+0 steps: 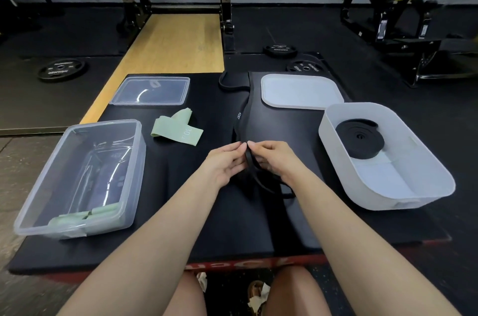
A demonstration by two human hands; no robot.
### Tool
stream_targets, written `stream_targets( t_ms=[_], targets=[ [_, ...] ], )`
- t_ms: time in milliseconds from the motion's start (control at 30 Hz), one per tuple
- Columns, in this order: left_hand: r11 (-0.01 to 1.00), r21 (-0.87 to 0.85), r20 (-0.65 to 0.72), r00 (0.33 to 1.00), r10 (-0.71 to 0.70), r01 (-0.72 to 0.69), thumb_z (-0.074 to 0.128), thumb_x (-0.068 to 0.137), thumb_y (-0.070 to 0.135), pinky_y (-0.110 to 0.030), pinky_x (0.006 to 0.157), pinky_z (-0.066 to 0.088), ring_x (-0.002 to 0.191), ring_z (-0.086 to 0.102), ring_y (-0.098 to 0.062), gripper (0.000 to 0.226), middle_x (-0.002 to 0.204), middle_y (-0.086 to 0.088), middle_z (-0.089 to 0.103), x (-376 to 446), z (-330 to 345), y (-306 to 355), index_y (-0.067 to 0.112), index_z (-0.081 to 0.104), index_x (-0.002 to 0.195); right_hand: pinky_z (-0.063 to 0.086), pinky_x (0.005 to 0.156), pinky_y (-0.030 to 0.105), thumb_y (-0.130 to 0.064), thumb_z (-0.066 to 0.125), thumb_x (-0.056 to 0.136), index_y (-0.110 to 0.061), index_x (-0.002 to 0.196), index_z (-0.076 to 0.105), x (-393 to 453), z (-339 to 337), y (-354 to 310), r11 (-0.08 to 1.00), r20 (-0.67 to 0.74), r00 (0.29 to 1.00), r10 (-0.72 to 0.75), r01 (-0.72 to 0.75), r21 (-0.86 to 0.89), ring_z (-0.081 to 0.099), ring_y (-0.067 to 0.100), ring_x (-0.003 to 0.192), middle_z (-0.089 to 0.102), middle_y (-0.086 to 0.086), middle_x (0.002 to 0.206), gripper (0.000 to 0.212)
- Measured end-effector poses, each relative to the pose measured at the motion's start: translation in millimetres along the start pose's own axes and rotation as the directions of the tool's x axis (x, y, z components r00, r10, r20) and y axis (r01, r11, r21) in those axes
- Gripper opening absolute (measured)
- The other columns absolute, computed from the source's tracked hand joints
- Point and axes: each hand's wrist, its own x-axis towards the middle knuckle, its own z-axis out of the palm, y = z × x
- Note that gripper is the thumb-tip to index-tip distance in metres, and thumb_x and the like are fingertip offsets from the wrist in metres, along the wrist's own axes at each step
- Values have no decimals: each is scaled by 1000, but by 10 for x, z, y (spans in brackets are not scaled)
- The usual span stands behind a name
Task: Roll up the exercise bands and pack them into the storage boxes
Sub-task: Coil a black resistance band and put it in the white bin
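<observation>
A long black exercise band (241,114) runs down the middle of the black mat. My left hand (224,163) and my right hand (271,158) meet at its near end and pinch it between fingertips; a loop of it trails under my right wrist. A light green band (178,128) lies loosely folded to the left. The clear box (77,178) at left holds rolled green bands (85,217) at its near end. The white box (388,158) at right holds a rolled black band (360,138).
A clear lid (151,90) and a white lid (300,90) lie at the far side of the mat (181,212). Weight plates (61,70) and rack frames stand on the gym floor beyond. My knees are below the mat's front edge.
</observation>
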Motion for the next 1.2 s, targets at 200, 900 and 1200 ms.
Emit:
stream_targets(
  t_ms=[200,900,1200],
  targets=[
    [992,-123,1,1000,-16,16,53,92,2,-38,87,48,100,62,-23,38,117,-12,63,-40,87,93,0,50,130,45,77,18,-27,74,80,-21,87,71,-258,-176,122,977,-93,992,-89,69,-200,62,9,84,68,-7,83,10],
    [913,-406,-99,995,0,-40,40,98,2,-41,99,42,76,57,-17,33,81,-7,57,-188,37,144,-3,49,129,59,67,26,-9,52,90,-9,87,62,-820,-273,359,578,94,985,141,-159,800,67,11,65,64,0,68,10],
    [958,-285,-81,997,10,-33,44,97,4,-42,97,45,87,60,-20,24,81,-6,58,-206,27,72,-2,56,117,57,60,27,-9,66,86,0,103,62,-911,-287,529,962,-121,982,147,-113,250,66,18,70,65,10,79,19]
  ],
)
